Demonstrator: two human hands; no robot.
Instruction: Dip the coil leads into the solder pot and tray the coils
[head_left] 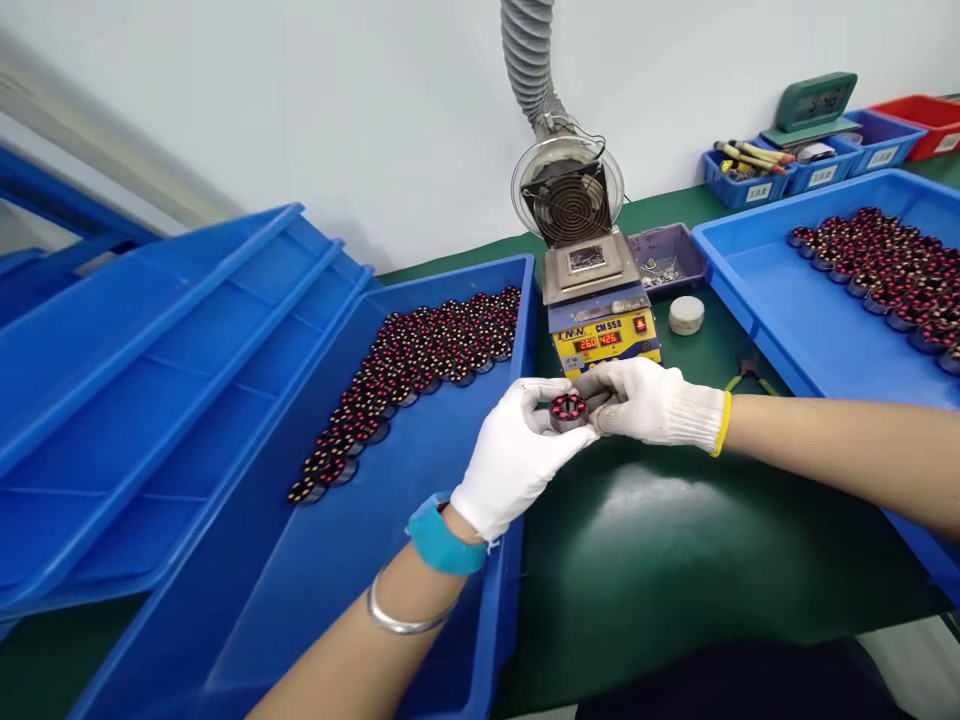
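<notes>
Both my hands wear white gloves and meet over the green mat (pixel 675 560), just in front of the solder pot. My left hand (pixel 517 455) and my right hand (pixel 645 400) pinch one small round wound coil (pixel 568 409) between their fingertips, its red windings facing up. Left of my hands, a blue tray (pixel 420 560) holds several rows of the same dark red coils (pixel 420 360). Another blue tray (pixel 810 320) at the right carries more coils (pixel 885 265) in its far corner.
A solder pot (pixel 600 310) with red digits stands behind my hands, under a fan and grey extraction hose (pixel 532 60). Stacked empty blue trays (pixel 150 380) lean at the left. A white round tin (pixel 686 314), a small purple bin (pixel 667 258), pliers (pixel 750 372) and tool bins (pixel 787 165) lie behind.
</notes>
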